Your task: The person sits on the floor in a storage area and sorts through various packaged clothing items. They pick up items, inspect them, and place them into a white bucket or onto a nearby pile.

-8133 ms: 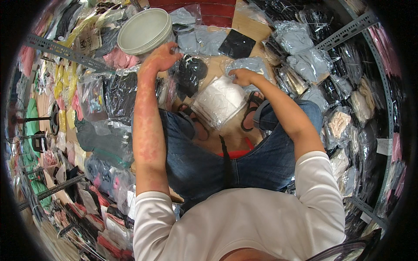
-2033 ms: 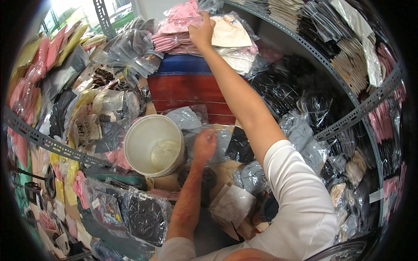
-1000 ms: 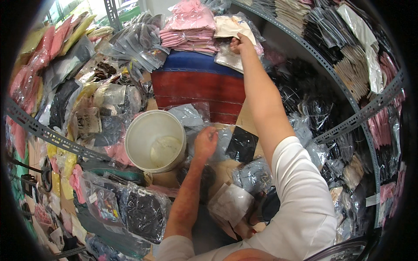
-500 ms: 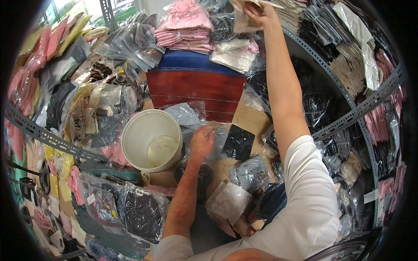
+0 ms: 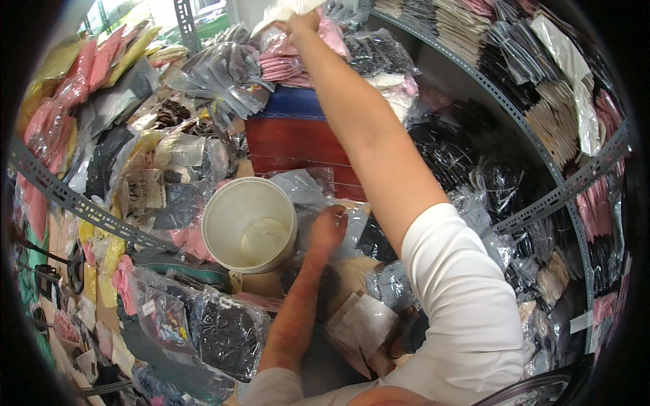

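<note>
Nearest the body, a clear-wrapped white packet (image 5: 362, 321) is seen lying low, below the left hand (image 5: 328, 232). That hand is held just right of a pale round bucket (image 5: 248, 227); its fingers are loosely curled, and whether anything is pinched cannot be told. A grey bagged garment (image 5: 305, 189) is spread just beyond it. Farther out, a red-and-blue panel (image 5: 298, 139) is crossed by the right forearm.

At the far end, the right hand (image 5: 300, 26) is raised above a stack of pink garments (image 5: 281, 68), to the left of dark bagged garments (image 5: 382, 54). A cream folded garment (image 5: 284, 10) is pinched by its fingers. It is placed at and beyond the fingertips, its long axis slanted from lower left to upper right, its top cut by the picture edge. The left hand is kept well apart from it.
</note>
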Demonstrator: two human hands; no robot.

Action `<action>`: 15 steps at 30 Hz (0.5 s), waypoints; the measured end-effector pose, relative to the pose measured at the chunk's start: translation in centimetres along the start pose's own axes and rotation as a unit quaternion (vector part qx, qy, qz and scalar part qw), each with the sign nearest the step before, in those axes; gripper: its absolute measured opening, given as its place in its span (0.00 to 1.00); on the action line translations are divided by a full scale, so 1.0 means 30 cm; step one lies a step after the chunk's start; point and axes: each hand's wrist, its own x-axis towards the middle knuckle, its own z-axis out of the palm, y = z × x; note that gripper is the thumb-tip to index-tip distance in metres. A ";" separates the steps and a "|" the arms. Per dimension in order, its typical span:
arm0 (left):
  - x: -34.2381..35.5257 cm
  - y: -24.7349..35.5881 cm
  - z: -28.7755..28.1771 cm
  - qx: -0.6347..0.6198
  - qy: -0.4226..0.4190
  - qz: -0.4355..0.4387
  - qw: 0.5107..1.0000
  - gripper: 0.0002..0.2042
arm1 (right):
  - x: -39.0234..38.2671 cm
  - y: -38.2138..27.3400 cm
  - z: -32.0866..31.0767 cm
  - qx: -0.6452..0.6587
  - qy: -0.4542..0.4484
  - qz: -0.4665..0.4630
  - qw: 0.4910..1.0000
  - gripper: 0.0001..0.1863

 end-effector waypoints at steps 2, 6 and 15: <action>0.002 -0.012 0.017 0.056 -0.005 0.041 0.998 0.12 | -0.017 0.096 0.012 -0.065 -0.011 0.080 0.995 0.25; 0.023 -0.053 0.123 0.072 -0.041 0.094 0.992 0.12 | 0.046 0.151 -0.085 -0.212 -0.143 0.165 0.953 0.16; -0.036 0.059 -0.009 -0.019 -0.017 0.007 1.000 0.12 | -0.077 -0.022 -0.344 -0.363 -0.062 -0.088 0.926 0.06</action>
